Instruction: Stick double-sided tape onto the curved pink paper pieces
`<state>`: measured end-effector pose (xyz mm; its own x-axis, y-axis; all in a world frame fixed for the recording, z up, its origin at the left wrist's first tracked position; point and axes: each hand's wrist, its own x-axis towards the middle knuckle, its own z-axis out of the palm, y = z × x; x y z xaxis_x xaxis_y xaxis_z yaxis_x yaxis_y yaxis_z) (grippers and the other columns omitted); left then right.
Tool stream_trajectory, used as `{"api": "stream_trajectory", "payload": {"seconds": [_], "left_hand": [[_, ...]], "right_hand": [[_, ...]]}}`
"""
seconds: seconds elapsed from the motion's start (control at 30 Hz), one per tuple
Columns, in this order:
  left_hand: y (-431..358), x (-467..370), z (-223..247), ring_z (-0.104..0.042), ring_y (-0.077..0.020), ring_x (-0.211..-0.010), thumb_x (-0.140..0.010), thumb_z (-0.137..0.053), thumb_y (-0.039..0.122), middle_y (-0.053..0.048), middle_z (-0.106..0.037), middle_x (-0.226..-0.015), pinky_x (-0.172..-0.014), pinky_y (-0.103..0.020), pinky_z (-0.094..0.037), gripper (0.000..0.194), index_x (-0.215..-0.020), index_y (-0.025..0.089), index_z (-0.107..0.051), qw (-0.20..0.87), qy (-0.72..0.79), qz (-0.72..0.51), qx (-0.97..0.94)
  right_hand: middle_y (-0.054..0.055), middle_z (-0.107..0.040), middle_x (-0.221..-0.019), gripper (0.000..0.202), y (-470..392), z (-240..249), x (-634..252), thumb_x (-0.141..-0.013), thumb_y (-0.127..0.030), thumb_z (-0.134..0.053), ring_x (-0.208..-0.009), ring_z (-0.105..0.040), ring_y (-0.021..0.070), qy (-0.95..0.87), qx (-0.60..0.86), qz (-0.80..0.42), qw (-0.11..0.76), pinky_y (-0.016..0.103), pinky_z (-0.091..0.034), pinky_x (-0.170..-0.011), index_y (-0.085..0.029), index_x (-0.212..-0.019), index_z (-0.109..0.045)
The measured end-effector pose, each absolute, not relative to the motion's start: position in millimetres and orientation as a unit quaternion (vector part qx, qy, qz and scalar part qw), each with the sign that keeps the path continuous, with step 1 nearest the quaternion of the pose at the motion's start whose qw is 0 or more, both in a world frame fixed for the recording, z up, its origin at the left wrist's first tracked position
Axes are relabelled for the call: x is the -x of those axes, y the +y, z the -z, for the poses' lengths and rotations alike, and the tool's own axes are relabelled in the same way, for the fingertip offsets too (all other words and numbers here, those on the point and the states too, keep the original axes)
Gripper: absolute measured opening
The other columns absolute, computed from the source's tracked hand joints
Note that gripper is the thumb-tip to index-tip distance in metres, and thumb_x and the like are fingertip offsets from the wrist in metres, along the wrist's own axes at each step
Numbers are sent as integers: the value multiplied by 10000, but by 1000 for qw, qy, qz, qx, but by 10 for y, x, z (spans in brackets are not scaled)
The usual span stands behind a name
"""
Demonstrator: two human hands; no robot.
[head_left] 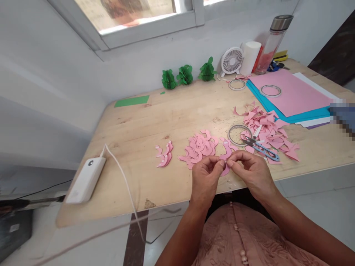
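Both my hands meet over a curved pink paper cutout (227,148) near the table's front edge. My left hand (205,176) pinches thumb against forefinger at its middle. My right hand (253,173) pinches at the same spot, fingertips nearly touching the left ones. A small whitish bit shows between the fingertips, too small to name. Left of my hands lies a heap of similar pink cutouts (200,146); farther left is a small stack of pink cutouts (165,155) with whitish patches. Thread snips (262,148) and a tape roll (229,137) lie right of the cutout.
Pink paper scraps (277,138) spread at the right, before stacked coloured sheets (302,92). Along the wall stand green paper shapes (185,75), a small fan (232,61) and a glass bottle (273,48). A white power bank (87,181) with a cable lies left.
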<state>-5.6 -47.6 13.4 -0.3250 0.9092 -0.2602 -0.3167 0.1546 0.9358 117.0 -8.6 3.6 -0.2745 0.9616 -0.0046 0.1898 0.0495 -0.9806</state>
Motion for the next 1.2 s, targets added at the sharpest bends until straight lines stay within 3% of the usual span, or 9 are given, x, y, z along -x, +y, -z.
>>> {"api": "stream_trajectory", "payload": {"seconds": [1.2], "left_hand": [[-536, 104, -159, -567, -112, -611, -667, -710, 226, -5, -646, -620, -635, -228, -458, 89, -650, 147, -673, 538, 555, -570, -281]], "right_hand": [[12, -627, -664, 80, -142, -100, -1147, -744, -238, -614, -663, -572, 165, -623, 486, -477, 384, 299, -442, -654, -191, -679, -606]]}}
